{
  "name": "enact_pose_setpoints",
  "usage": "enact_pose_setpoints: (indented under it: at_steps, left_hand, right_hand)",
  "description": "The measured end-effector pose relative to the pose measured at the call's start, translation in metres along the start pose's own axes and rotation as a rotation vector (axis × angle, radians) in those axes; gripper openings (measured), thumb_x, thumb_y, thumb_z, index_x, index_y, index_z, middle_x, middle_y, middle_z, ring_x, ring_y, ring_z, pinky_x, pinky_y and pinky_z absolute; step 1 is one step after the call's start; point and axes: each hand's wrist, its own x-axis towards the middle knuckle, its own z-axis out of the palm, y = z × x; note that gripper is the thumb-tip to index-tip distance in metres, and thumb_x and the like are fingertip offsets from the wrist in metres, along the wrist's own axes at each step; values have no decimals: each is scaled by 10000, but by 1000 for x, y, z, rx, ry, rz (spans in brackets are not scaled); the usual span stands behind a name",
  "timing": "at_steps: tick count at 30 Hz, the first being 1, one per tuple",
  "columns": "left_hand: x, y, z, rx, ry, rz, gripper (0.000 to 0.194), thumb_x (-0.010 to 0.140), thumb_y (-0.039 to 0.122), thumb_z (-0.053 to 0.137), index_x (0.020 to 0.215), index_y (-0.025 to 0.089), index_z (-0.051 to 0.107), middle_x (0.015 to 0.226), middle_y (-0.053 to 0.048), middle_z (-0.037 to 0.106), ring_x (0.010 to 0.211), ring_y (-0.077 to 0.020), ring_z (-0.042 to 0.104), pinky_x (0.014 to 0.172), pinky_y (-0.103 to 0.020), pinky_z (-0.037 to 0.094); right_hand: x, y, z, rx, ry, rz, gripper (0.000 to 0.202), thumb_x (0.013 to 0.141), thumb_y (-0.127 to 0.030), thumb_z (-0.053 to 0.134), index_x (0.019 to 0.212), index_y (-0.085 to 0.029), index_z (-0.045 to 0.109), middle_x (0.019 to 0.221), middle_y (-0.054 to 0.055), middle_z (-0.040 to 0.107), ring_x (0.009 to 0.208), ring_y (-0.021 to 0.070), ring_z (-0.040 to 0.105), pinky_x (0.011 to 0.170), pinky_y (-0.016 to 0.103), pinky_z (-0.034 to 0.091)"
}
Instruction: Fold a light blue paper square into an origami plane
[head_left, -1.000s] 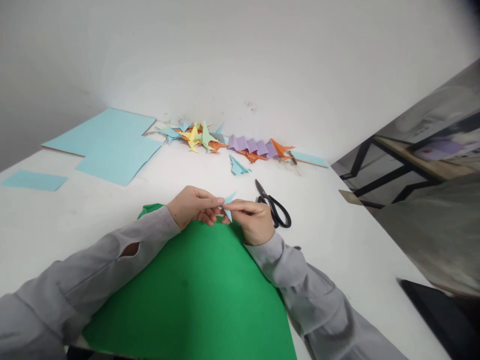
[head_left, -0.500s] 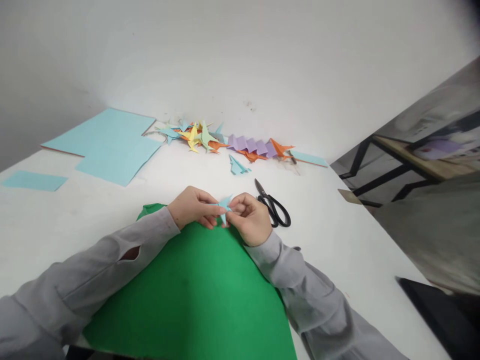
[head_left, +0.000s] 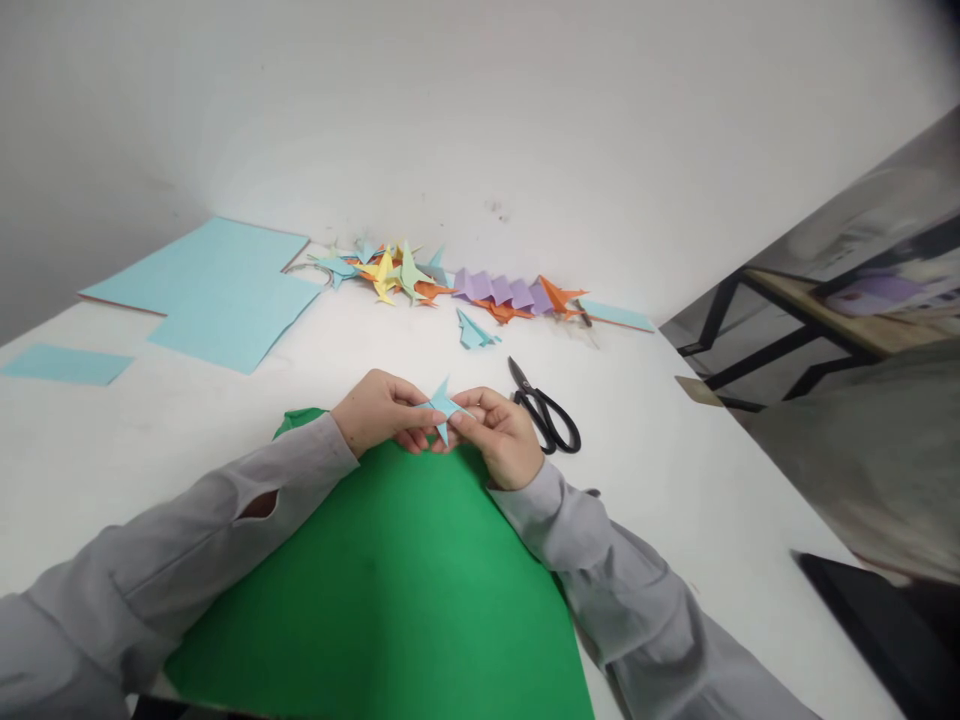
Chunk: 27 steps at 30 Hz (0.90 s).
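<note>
Between my two hands is a small light-blue folded paper piece (head_left: pixel 444 402) with several pointed tips. My left hand (head_left: pixel 381 412) pinches its left side between thumb and fingers. On the right side, my right hand (head_left: pixel 496 432) grips it with the thumb on top. Both hands are just above the far end of a green sheet (head_left: pixel 397 580). Black-handled scissors (head_left: pixel 553 418) lie right of my right hand, blades pointing away. Beyond the hands a light-blue folded paper (head_left: pixel 475 330) rests on the white table (head_left: pixel 660 470).
Along the wall sit a pile of coloured folded papers (head_left: pixel 397 272), a purple pleated strip (head_left: pixel 501 290) and an orange folded piece (head_left: pixel 559 296). Large light-blue sheets (head_left: pixel 225 285) and a small blue rectangle (head_left: pixel 67 364) are at the left. A dark flat object (head_left: pixel 870 610) is at lower right.
The blue folded piece now shows more of its pointed shape, one tip standing up. The fingers of my right hand have shifted their grip and extend further behind it. My left hand has barely moved.
</note>
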Motion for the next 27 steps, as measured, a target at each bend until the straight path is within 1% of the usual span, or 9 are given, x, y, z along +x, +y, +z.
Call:
enact_pose_setpoints:
  at_steps: [6, 8, 10, 11, 12, 15, 18, 23, 27]
  left_hand:
    - [1, 2, -1, -68, -61, -110, 204, 553, 255, 746, 584, 83, 642, 508, -40, 626, 428, -91, 560, 427, -192, 477]
    - [2, 3, -1, -98, -54, -123, 269, 584, 330, 723, 579, 77, 631, 511, -42, 618, 421, -93, 559, 412, -191, 473]
    - [2, 3, -1, -141, -27, -106, 347, 623, 418, 676, 594, 76, 623, 537, -46, 618, 418, -93, 559, 396, -194, 470]
    - [2, 3, 0, -152, -20, -87, 359, 624, 432, 671, 611, 77, 622, 558, -46, 623, 424, -95, 561, 394, -198, 474]
    - [1, 3, 0, -149, -14, -64, 348, 607, 419, 688, 636, 79, 623, 574, -45, 626, 435, -98, 564, 395, -205, 480]
    - [1, 2, 2, -70, 3, 15, 303, 530, 284, 761, 718, 88, 626, 571, -23, 620, 468, -110, 570, 403, -222, 498]
    - [0, 0, 5, -5, 57, 75, 237, 560, 237, 741, 698, 88, 620, 527, -8, 600, 464, -108, 566, 409, -227, 505]
    - [3, -3, 5, -3, 79, 68, 178, 598, 223, 714, 626, 90, 599, 436, -1, 578, 395, -99, 547, 416, -231, 502]
    - [4, -4, 4, -42, 65, 53, 182, 571, 191, 729, 661, 87, 609, 470, -11, 605, 421, -108, 567, 432, -231, 510]
  right_hand:
    - [-3, -2, -1, -115, 7, -68, 233, 660, -344, 681, 729, -155, 563, 506, -14, 630, 464, 132, 611, 476, 246, 490]
    - [-4, -3, 0, -126, 11, -39, 229, 658, -341, 679, 709, -149, 565, 517, -3, 640, 456, 134, 612, 464, 244, 486]
    - [-4, -4, 0, -116, 20, 25, 223, 657, -337, 673, 680, -146, 561, 523, 9, 648, 435, 138, 610, 432, 239, 474]
    - [-4, -4, 1, -105, 27, 60, 221, 656, -335, 670, 664, -145, 558, 521, 13, 650, 421, 140, 606, 412, 235, 464]
    - [-4, -4, 1, -91, 36, 91, 221, 654, -333, 669, 650, -144, 554, 512, 16, 648, 405, 142, 600, 391, 230, 454]
    - [-2, -5, 1, -56, 43, 159, 237, 636, -338, 677, 626, -141, 545, 479, 18, 638, 356, 140, 577, 346, 219, 429]
    - [-1, -4, 2, -46, 37, 151, 262, 621, -351, 692, 639, -143, 534, 495, 20, 646, 371, 138, 588, 355, 211, 439]
    - [-1, -3, 2, -22, 32, 106, 295, 617, -369, 704, 693, -154, 517, 511, 7, 654, 407, 139, 610, 391, 215, 471]
    - [0, -3, 2, -33, 35, 94, 302, 608, -366, 714, 692, -147, 523, 507, 7, 654, 411, 134, 612, 400, 212, 478]
